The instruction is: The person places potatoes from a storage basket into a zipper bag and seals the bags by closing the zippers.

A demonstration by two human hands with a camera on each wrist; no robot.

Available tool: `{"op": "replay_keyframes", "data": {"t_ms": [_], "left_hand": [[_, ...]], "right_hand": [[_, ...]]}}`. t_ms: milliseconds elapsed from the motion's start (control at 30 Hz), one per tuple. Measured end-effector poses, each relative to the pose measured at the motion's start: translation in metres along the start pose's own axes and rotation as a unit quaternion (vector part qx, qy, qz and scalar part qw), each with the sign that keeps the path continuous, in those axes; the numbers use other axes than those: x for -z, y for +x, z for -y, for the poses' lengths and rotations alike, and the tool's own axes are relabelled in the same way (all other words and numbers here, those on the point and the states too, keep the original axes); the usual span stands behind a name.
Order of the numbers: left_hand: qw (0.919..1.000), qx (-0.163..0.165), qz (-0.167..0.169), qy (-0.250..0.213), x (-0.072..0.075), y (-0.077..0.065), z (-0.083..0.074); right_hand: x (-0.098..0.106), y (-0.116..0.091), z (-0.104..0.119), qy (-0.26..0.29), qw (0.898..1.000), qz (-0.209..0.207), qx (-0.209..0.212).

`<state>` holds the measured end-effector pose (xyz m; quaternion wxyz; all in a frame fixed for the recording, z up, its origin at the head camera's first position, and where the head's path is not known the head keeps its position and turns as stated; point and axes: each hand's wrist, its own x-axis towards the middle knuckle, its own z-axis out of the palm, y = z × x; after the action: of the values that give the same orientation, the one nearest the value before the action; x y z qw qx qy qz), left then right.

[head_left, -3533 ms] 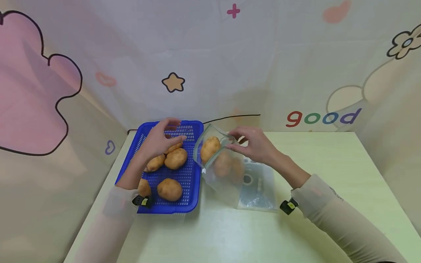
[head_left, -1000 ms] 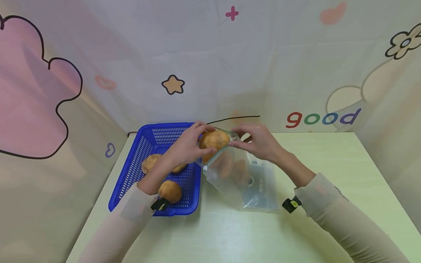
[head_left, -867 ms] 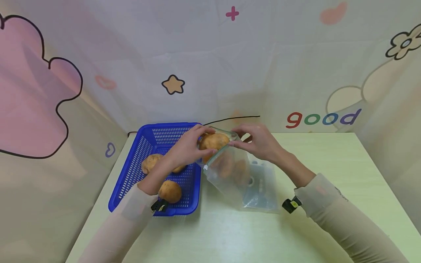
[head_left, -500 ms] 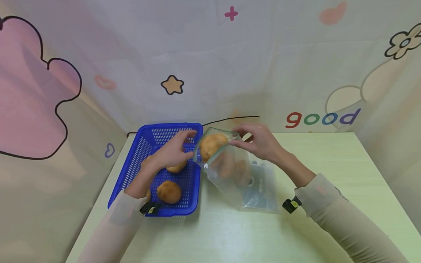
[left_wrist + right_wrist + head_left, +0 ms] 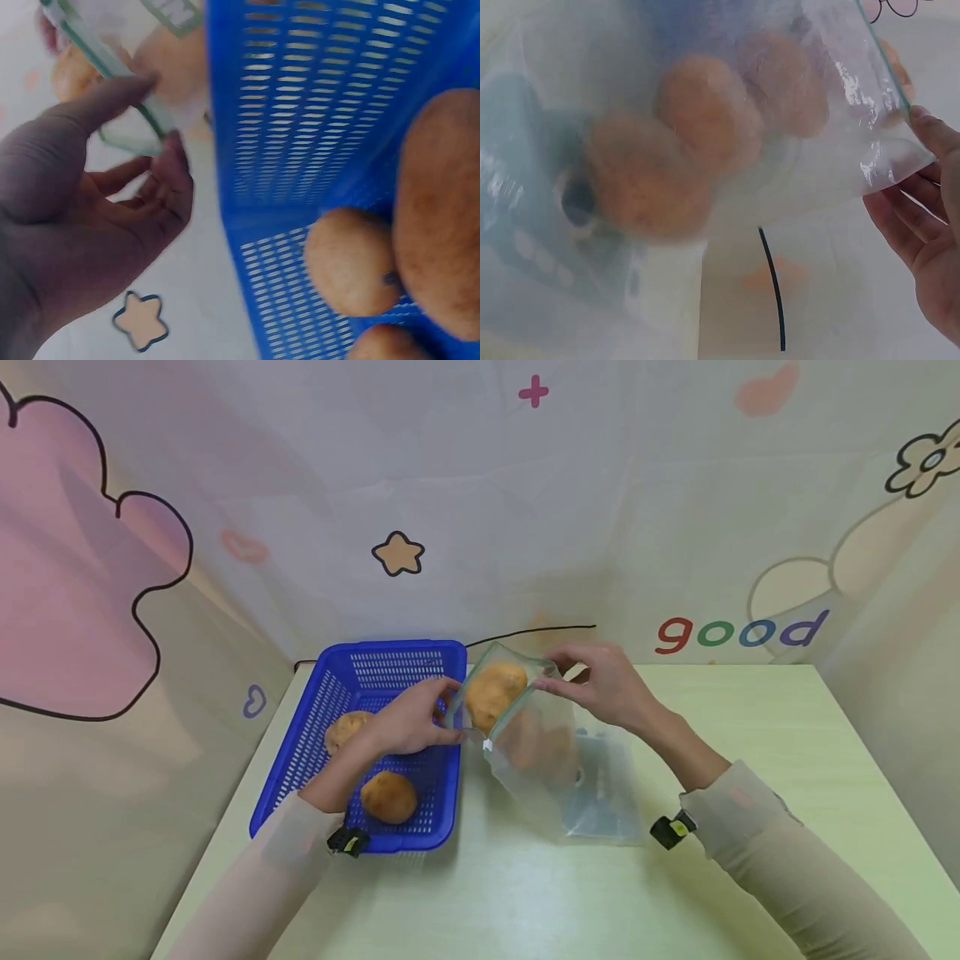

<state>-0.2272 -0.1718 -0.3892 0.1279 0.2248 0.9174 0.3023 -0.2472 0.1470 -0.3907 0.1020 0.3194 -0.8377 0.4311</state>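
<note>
A frosted zip bag [image 5: 536, 752] stands tilted with its green-edged mouth spread, a white slider [image 5: 487, 745] at the near corner. Several potatoes fill it; a potato [image 5: 491, 697] lies at the mouth, and a potato [image 5: 705, 112] shows through the film in the right wrist view. My right hand [image 5: 603, 683] pinches the right side of the mouth between thumb and fingers. At the left side of the mouth is my left hand [image 5: 412, 717]; in the left wrist view its thumb and curled fingers hold the green-edged rim between them.
A blue perforated basket [image 5: 453, 810] stands left of the bag, partly under my left arm. Inside it lie several potatoes, among them a potato [image 5: 388, 797] near the front. A flat, clear packet with printing [image 5: 607, 793] lies on the table [image 5: 525, 893] behind the bag's lower end.
My left hand reached into the bag's mouth with a potato, let it go, drew back left, then came to the rim. The bag's mouth has shifted slightly right; my right hand still pinches it.
</note>
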Motion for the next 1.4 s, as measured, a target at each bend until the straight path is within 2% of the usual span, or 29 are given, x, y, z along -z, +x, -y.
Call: {"op": "replay_keyframes", "data": {"t_ms": [67, 167, 367, 467, 567, 833, 1000, 1200, 1400], "left_hand": [[0.9997, -0.016, -0.016, -0.005, 0.007, -0.001, -0.004], [0.998, -0.038, -0.043, -0.028, 0.025, -0.004, -0.015], [0.9895, -0.081, -0.093, -0.075, 0.067, -0.006, -0.04], [0.9859, -0.104, -0.111, -0.069, 0.08, -0.006, -0.049], [0.9841, -0.115, -0.121, -0.061, 0.086, -0.006, -0.053], [0.9855, -0.111, -0.115, -0.057, 0.085, -0.006, -0.058], [0.9911, -0.086, -0.093, -0.041, 0.077, -0.007, -0.052], [0.9967, -0.066, -0.048, -0.002, 0.057, -0.003, -0.033], [0.9971, -0.054, -0.051, -0.02, 0.049, -0.004, -0.021]], "right_hand": [[0.006, -0.002, 0.0, -0.005, 1.0, -0.011, 0.0], [0.019, -0.004, 0.002, -0.005, 0.999, -0.036, 0.005], [0.046, -0.001, 0.018, 0.04, 0.995, -0.091, -0.006], [0.057, 0.002, 0.026, 0.058, 0.992, -0.115, -0.006], [0.067, 0.006, 0.033, 0.061, 0.989, -0.136, -0.001], [0.083, 0.017, 0.046, 0.04, 0.987, -0.154, 0.023], [0.085, 0.027, 0.053, 0.022, 0.988, -0.144, 0.044], [0.071, 0.033, 0.054, 0.017, 0.99, -0.122, 0.061], [0.052, 0.036, 0.048, 0.028, 0.991, -0.095, 0.085]]}}
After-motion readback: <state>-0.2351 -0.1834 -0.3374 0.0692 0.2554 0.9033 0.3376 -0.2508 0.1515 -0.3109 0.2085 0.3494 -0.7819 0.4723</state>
